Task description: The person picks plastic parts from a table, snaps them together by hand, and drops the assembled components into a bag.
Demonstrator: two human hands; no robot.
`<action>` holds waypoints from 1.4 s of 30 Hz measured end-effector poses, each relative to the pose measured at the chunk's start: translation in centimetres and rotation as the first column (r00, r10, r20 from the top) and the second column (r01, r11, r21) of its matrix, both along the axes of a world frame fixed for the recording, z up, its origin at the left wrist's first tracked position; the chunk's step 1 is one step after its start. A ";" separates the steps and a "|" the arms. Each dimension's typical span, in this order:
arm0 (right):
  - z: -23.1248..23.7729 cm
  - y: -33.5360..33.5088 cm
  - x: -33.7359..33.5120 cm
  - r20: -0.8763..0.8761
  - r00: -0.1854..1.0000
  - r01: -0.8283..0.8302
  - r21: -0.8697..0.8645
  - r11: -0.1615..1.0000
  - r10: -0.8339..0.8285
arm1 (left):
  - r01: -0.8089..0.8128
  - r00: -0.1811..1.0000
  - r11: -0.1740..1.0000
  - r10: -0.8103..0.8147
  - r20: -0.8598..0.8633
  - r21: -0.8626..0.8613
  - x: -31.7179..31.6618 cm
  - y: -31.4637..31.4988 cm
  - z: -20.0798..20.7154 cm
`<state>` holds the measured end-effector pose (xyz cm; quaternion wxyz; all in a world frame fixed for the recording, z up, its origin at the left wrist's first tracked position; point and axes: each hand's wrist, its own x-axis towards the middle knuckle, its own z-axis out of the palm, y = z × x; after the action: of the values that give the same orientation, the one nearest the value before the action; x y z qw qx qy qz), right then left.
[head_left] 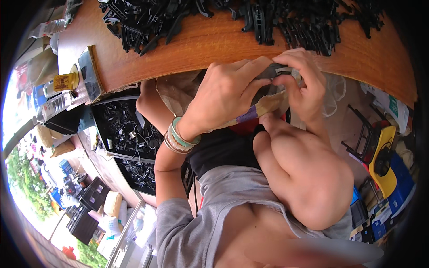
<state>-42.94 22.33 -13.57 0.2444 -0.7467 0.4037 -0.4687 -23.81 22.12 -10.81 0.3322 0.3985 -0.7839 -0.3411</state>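
Item: dark plastic piece point(269, 71), upper centre of the frame, at the near edge of the brown table point(214, 44). Fingers cover most of it; full outline and any fine detail cannot be made out.

Left hand point(223, 89): fingers closed on the piece; banded at the wrist by bracelets point(179, 136); palm hidden.

Right hand point(308, 87): thumb and fingertips pinching the piece's other end.

Bag point(270, 103): tan, purple patch, below the hands, partly hidden by them.

Black parts point(149, 24): heaped along the top, cut off by the frame; single pieces hard to separate.

Crates point(132, 157): black, left of centre, filled with small tangled parts, partly hidden by the left arm.
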 end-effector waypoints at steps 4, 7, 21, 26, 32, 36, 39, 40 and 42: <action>-0.4 0.1 0.0 0.008 0.999 0.047 0.000 0.999 -0.047 | -0.007 1.000 0.998 0.008 -0.013 0.057 -0.1 -0.1 -0.2; 0.0 -0.3 -0.1 0.015 1.000 -0.022 0.053 0.998 0.021 | -0.007 1.000 0.981 0.005 0.010 0.195 0.8 -0.2 0.2; -2.1 -3.3 -0.6 -0.423 0.754 0.398 -0.315 0.862 -0.503 | -0.431 0.839 0.758 0.537 0.093 -0.490 -1.2 -10.2 -2.1; -1.4 -1.4 -0.8 0.049 0.890 0.451 0.050 0.891 -0.454 | -0.438 0.824 0.610 0.566 -0.024 -0.661 -0.4 -10.1 -2.1; 0.7 -0.8 -0.7 0.547 0.831 -0.147 0.386 0.911 -0.098 | -0.034 0.829 0.831 0.334 -0.449 0.555 1.1 -3.0 -1.1; 1.5 -1.0 0.1 0.446 0.865 -0.389 0.304 0.869 0.231 | 0.247 0.690 0.727 0.332 -0.643 0.641 0.5 -0.6 -1.3; 0.8 -0.8 0.1 0.478 0.848 -0.397 0.285 0.873 0.229 | 0.473 0.536 0.480 0.509 -0.674 0.739 1.0 -0.6 -0.9; 0.7 -0.8 0.0 0.490 0.838 -0.419 0.294 0.859 0.241 | 0.470 0.533 0.482 0.512 -0.673 0.739 1.2 -0.5 -1.1; 0.5 -0.5 -0.3 0.490 0.824 -0.476 0.329 0.816 0.283 | 0.450 0.571 0.494 0.481 -0.665 0.744 1.5 -0.3 -1.3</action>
<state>-43.29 21.79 -13.07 0.5769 -0.6204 0.2749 -0.4546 -22.29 21.79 -12.15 0.4088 0.3081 -0.2425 -0.8241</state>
